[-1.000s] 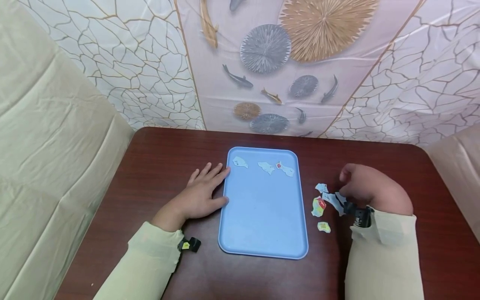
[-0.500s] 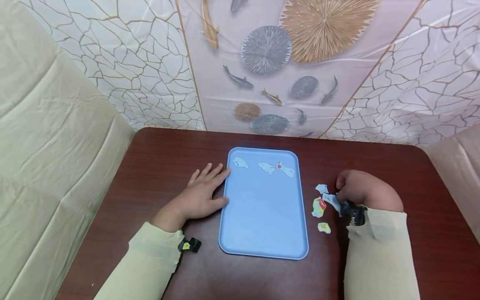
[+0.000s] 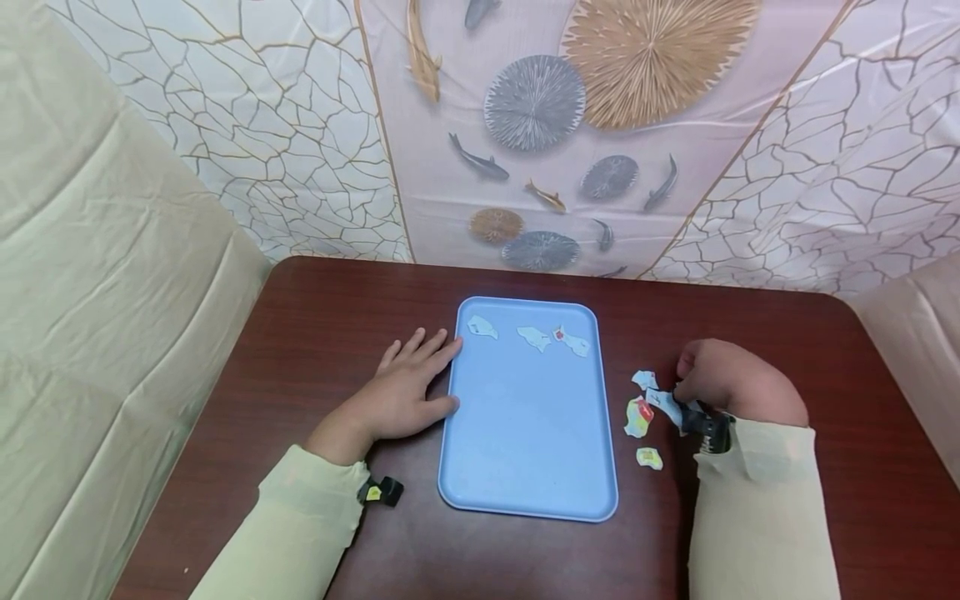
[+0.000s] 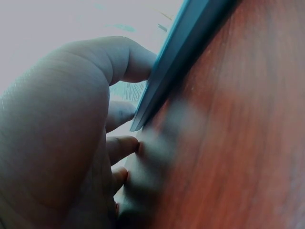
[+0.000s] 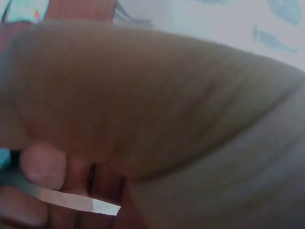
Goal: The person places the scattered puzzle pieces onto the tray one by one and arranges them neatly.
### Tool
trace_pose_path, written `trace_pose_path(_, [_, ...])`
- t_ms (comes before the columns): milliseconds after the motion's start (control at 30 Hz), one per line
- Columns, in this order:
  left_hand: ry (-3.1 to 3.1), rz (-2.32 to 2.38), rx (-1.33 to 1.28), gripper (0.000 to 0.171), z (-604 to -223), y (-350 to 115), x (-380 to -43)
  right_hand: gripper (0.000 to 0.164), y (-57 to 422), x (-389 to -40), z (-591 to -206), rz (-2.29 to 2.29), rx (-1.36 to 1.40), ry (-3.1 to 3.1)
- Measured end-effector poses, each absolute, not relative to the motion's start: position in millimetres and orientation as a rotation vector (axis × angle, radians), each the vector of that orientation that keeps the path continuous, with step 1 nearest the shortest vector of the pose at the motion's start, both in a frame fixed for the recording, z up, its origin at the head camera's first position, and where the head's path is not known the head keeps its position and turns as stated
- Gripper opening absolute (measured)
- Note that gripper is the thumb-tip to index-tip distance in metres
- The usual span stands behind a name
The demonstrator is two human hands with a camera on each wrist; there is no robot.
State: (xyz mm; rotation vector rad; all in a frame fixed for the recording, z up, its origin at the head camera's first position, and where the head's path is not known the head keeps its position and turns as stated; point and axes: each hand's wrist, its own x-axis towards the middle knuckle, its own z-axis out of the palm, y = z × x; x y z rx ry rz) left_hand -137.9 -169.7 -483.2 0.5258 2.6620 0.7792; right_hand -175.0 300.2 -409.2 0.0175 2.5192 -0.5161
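Note:
My left hand (image 3: 405,396) lies flat with fingers spread, left of the blue tray (image 3: 528,450). Its index finger and thumb touch the tray's left rim (image 4: 164,62). To the tray's right, my right hand (image 3: 738,379) bends down with curled fingers, pinching at a torn paper piece (image 3: 665,405) on the table; the exact contact is hidden. In the right wrist view, the thumb hides most of the curled fingers (image 5: 43,167). Beside that hand lie a small pale piece (image 3: 643,379), a red-and-yellow piece (image 3: 638,417) and a small yellow piece (image 3: 649,457).
Along the tray's far end lie several pale paper pieces, among them a left one (image 3: 482,327), a middle one (image 3: 534,337) and one with a red spot (image 3: 573,342). The dark wooden table (image 3: 337,292) ends at a patterned curtain (image 3: 300,167).
My right hand has shifted slightly left and nearer to me, onto the paper pieces, then stayed nearly still. The left hand and the tray have kept their places.

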Motion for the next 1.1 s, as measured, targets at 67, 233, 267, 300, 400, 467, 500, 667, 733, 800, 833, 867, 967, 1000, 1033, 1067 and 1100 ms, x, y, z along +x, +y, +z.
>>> trace_pose_path(67, [2.662,0.778,0.526,0.089,-483.1,-169.8,-138.0,0.012,303.6,-173.2,-407.2,-0.516,0.033,2.508])
trace_pose_path(233, [2.659,0.781,0.528,0.089,-482.0,-169.5,-138.0,0.013,308.8,-171.0,-408.9,-0.534,0.087,2.460])
trace_pose_path(267, [2.658,0.781,0.527,0.089,-481.7,-169.5,-137.9,0.014,308.9,-171.1,-409.8,-0.535,0.089,2.458])
trace_pose_path(300, [2.657,0.785,0.527,0.089,-481.4,-169.4,-137.7,0.014,308.5,-171.4,-410.4,-0.537,0.088,2.458])
trace_pose_path(400, [2.654,0.789,0.524,0.089,-480.6,-169.4,-137.3,0.015,307.3,-173.4,-411.7,-0.523,0.070,2.475])
trace_pose_path(467, [2.653,0.792,0.522,0.089,-480.1,-169.4,-137.1,0.013,306.1,-174.3,-411.3,-0.517,0.051,2.487])
trace_pose_path(500, [2.652,0.793,0.522,0.089,-479.9,-169.4,-137.0,0.013,305.4,-174.9,-411.2,-0.512,0.048,2.491])
trace_pose_path(667, [2.652,0.800,0.525,0.088,-479.5,-169.7,-137.1,0.016,302.9,-175.8,-412.0,-0.523,0.035,2.511])
trace_pose_path(733, [2.653,0.799,0.526,0.088,-479.4,-170.0,-137.1,0.021,301.0,-176.2,-413.4,-0.513,0.023,2.534])
trace_pose_path(800, [2.653,0.797,0.525,0.088,-479.2,-170.3,-137.0,0.023,299.3,-177.1,-414.7,-0.499,0.018,2.559])
trace_pose_path(833, [2.654,0.797,0.525,0.088,-479.2,-170.4,-137.0,0.023,298.1,-177.8,-415.3,-0.491,0.015,2.573])
trace_pose_path(867, [2.653,0.798,0.525,0.089,-479.1,-170.4,-136.9,0.022,296.8,-178.3,-415.8,-0.489,0.016,2.583])
trace_pose_path(967, [2.653,0.797,0.524,0.088,-479.2,-170.3,-136.9,0.014,293.3,-180.8,-416.8,-0.481,0.016,2.617])
trace_pose_path(1000, [2.654,0.798,0.524,0.088,-479.2,-170.1,-136.9,0.012,292.5,-181.9,-417.3,-0.474,0.011,2.631])
trace_pose_path(1033, [2.655,0.797,0.525,0.088,-479.3,-170.0,-137.0,0.012,291.8,-182.8,-417.5,-0.473,0.005,2.639])
trace_pose_path(1067, [2.656,0.796,0.525,0.088,-479.4,-169.8,-137.1,0.014,291.4,-183.8,-417.8,-0.473,0.002,2.645])
trace_pose_path(1100, [2.656,0.795,0.526,0.088,-479.4,-169.5,-137.1,0.016,291.4,-184.9,-418.4,-0.468,0.001,2.651])
